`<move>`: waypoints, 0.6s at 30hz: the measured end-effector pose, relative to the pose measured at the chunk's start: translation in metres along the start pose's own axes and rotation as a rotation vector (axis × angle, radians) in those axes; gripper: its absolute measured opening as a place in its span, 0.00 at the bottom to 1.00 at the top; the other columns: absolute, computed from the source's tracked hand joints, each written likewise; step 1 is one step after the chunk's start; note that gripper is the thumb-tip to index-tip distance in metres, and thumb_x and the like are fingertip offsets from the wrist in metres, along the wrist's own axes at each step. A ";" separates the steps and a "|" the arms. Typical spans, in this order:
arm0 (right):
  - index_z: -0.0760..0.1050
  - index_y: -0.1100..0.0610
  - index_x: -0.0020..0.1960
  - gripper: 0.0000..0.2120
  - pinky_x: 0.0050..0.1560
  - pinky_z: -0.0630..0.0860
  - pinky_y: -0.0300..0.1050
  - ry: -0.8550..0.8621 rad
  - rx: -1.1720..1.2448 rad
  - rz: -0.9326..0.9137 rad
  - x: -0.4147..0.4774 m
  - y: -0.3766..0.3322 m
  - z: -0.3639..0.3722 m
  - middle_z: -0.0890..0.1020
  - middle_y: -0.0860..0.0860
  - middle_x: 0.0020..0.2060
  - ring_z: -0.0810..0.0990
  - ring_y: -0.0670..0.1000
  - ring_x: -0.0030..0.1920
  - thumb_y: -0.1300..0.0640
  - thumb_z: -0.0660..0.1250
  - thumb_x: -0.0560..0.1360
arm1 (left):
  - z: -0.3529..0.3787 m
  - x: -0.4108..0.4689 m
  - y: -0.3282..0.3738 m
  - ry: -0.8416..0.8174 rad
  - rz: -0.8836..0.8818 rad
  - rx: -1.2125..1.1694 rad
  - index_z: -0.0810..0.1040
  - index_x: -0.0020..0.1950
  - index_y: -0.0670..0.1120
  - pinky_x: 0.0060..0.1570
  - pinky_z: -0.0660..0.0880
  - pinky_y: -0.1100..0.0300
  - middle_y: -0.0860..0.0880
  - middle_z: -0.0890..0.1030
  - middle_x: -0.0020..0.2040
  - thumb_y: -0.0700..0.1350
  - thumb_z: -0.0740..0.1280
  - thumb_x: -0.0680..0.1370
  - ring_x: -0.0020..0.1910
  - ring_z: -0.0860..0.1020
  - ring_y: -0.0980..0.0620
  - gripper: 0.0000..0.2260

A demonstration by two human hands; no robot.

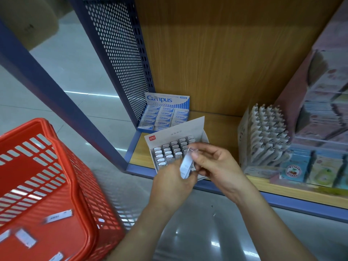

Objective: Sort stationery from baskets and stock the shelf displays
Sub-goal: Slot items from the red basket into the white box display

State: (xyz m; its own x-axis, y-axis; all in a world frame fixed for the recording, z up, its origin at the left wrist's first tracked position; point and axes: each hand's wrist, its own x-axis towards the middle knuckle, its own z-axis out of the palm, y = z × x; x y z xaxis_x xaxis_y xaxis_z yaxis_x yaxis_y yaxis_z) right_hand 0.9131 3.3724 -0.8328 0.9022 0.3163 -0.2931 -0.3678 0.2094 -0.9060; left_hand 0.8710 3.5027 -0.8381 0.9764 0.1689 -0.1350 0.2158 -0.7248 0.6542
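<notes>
- Packet (185,166), small, white and flat, sits pinched between both hands just above the front of the white display box (175,131). The left hand (173,183) grips its lower end and the right hand (216,166) its upper end.
- Handling, by my guess: light and fairly stiff, with a glossy wrapper that could slip. It is best held by its narrow edges so it drops upright into a row.
- Its print is too blurred to read.
- The display box stands at the front of the shelf (218,125), its rows nearly full. A red tag on the flap looks like "deli".
- Behind it, a blue box (166,99) reads "Campus", as do the packs inside.
- To the right stands a rack of white pens (267,132).
- To the left, a red basket (62,166) holds a few loose packets (58,216).
</notes>
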 end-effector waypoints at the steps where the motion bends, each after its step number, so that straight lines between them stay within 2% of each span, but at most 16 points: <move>1: 0.81 0.57 0.49 0.06 0.28 0.70 0.33 0.014 -0.032 -0.009 0.001 0.000 0.000 0.81 0.47 0.32 0.74 0.43 0.29 0.60 0.70 0.72 | 0.000 0.000 0.000 -0.043 -0.013 -0.081 0.74 0.42 0.52 0.39 0.74 0.58 0.52 0.81 0.38 0.54 0.70 0.73 0.40 0.79 0.51 0.08; 4: 0.79 0.59 0.48 0.03 0.26 0.68 0.34 0.078 0.004 0.017 0.005 0.001 0.000 0.81 0.50 0.31 0.75 0.44 0.28 0.64 0.68 0.75 | -0.005 0.002 -0.003 -0.226 -0.065 -0.413 0.79 0.45 0.51 0.41 0.76 0.56 0.52 0.82 0.38 0.57 0.75 0.66 0.38 0.78 0.54 0.14; 6: 0.77 0.60 0.47 0.02 0.25 0.68 0.35 0.149 0.129 0.056 0.007 -0.001 -0.003 0.81 0.52 0.32 0.76 0.45 0.28 0.64 0.66 0.76 | -0.009 0.001 -0.006 -0.282 -0.101 -0.575 0.80 0.48 0.48 0.40 0.75 0.59 0.46 0.82 0.40 0.52 0.78 0.67 0.39 0.77 0.55 0.15; 7: 0.76 0.60 0.47 0.01 0.25 0.69 0.35 0.186 0.192 0.067 0.008 -0.002 -0.006 0.81 0.53 0.32 0.77 0.46 0.28 0.64 0.66 0.77 | -0.012 -0.001 -0.006 -0.275 -0.120 -0.630 0.79 0.48 0.45 0.35 0.74 0.63 0.45 0.81 0.39 0.48 0.78 0.69 0.37 0.76 0.56 0.13; 9: 0.75 0.60 0.48 0.01 0.25 0.72 0.35 0.251 0.274 0.066 0.010 -0.003 -0.011 0.81 0.53 0.32 0.79 0.47 0.28 0.64 0.65 0.77 | -0.016 -0.005 -0.006 -0.225 -0.171 -0.711 0.77 0.45 0.43 0.28 0.69 0.67 0.47 0.78 0.34 0.42 0.75 0.73 0.31 0.74 0.56 0.07; 13: 0.76 0.60 0.52 0.05 0.28 0.76 0.35 0.315 0.287 0.046 0.010 -0.002 -0.014 0.81 0.54 0.31 0.80 0.47 0.27 0.66 0.66 0.77 | -0.019 -0.008 -0.013 -0.085 -0.218 -0.859 0.76 0.45 0.43 0.30 0.72 0.60 0.45 0.77 0.31 0.37 0.68 0.78 0.28 0.76 0.49 0.03; 15: 0.77 0.60 0.54 0.08 0.30 0.78 0.34 0.287 0.298 0.053 0.008 0.000 -0.012 0.82 0.54 0.32 0.80 0.47 0.28 0.67 0.66 0.76 | -0.018 -0.008 -0.011 -0.033 -0.163 -0.857 0.78 0.48 0.44 0.30 0.71 0.59 0.45 0.74 0.27 0.39 0.69 0.77 0.25 0.72 0.48 0.02; 18: 0.77 0.61 0.55 0.09 0.33 0.79 0.35 0.191 0.339 0.067 0.003 0.007 -0.006 0.83 0.54 0.33 0.81 0.46 0.30 0.68 0.64 0.77 | -0.015 -0.008 -0.003 -0.075 -0.068 -0.827 0.79 0.46 0.44 0.26 0.68 0.59 0.45 0.71 0.26 0.47 0.72 0.73 0.24 0.68 0.48 0.07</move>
State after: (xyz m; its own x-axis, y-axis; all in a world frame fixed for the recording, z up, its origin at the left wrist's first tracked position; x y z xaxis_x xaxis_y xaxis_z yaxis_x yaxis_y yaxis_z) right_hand 0.9143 3.3694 -0.8417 0.8878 0.1682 -0.4283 -0.4515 0.4978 -0.7405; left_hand 0.8625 3.5133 -0.8277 0.9660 0.1283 -0.2244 0.2244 0.0146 0.9744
